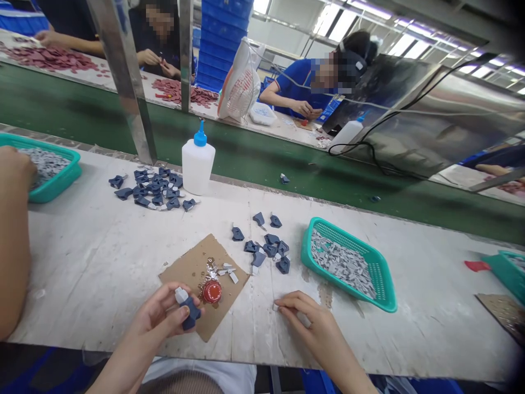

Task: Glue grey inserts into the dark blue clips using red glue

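Observation:
My left hand (158,317) is closed around a dark blue plastic part (191,317), with a light grey piece (180,296) at its upper end. Low over the white table, my right hand (311,320) pinches a small light grey piece (275,307) between thumb and fingertips. Between the hands lies a square of brown cardboard (180,268). On it are a red bottle cap (212,292), wet clear liquid and several loose grey pieces (233,277). Beyond the cardboard lies a small group of dark blue parts (270,250), some with grey tips.
A green basket (388,290) of grey pieces stands at right; another basket (61,186) is at left, with a co-worker's hand (16,169) over it. A white bottle (198,169) stands beside a blue-part pile (158,187). Beyond runs a green belt (246,145); people work across it.

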`<state>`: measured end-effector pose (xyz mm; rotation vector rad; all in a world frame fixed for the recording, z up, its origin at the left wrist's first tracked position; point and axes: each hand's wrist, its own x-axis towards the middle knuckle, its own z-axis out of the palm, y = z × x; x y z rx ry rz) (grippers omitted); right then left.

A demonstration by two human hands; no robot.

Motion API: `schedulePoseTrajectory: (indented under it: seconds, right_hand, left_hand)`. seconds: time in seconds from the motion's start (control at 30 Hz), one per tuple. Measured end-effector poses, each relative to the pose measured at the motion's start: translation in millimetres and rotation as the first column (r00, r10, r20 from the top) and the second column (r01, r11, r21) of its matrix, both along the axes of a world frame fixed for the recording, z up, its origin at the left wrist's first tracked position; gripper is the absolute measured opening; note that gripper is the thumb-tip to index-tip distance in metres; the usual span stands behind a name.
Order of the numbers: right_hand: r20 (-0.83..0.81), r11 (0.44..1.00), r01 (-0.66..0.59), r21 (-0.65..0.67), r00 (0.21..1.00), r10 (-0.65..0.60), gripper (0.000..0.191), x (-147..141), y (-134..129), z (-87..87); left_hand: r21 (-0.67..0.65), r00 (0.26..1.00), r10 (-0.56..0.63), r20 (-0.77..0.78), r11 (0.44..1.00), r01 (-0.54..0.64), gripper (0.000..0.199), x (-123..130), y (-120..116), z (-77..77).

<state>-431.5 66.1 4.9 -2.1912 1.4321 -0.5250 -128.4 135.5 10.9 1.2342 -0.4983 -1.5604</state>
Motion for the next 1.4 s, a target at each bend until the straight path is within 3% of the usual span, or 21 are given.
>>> schedulePoseTrajectory:
  seconds: [0.17, 0.43, 0.73, 1.0, 1.1, 1.4]
  right_hand:
    - [0.018, 0.982, 0.124, 0.146, 0.992, -0.128, 0.023, 2, -1, 5.1]
    - [0.044, 0.990, 0.138, 0.028, 0.989, -0.139, 0.021, -2, 6, -1.4]
    - [-0.055, 0.983, -0.010, -0.185, 0.999, 0.000, 0.014, 2, 4, -9.9]
    - [-0.221, 0.912, -0.178, -0.369, 0.970, 0.100, 0.015, 5, 13, -4.1]
    - [-0.239, 0.912, -0.190, -0.365, 0.965, 0.105, 0.016, 6, 15, -3.3]
    - [-0.158, 0.975, -0.067, -0.213, 0.987, 0.033, 0.018, 9, 10, -0.4]
  left_hand:
    - [0.017, 1.000, -0.019, -0.007, 1.000, 0.020, 0.034, 2, 1, 2.5]
    - [-0.011, 1.000, -0.011, -0.013, 1.000, 0.011, 0.031, 6, 0, 0.9]
    - [-0.050, 0.999, 0.021, -0.024, 0.999, -0.022, 0.030, 6, -1, -2.9]
    - [-0.053, 1.000, 0.026, -0.014, 0.998, -0.027, 0.031, 8, 1, -5.6]
    - [-0.049, 1.000, 0.025, 0.000, 0.998, -0.025, 0.029, 7, 1, -5.8]
    - [-0.055, 1.000, 0.023, 0.006, 0.998, -0.023, 0.033, 7, -1, -3.2]
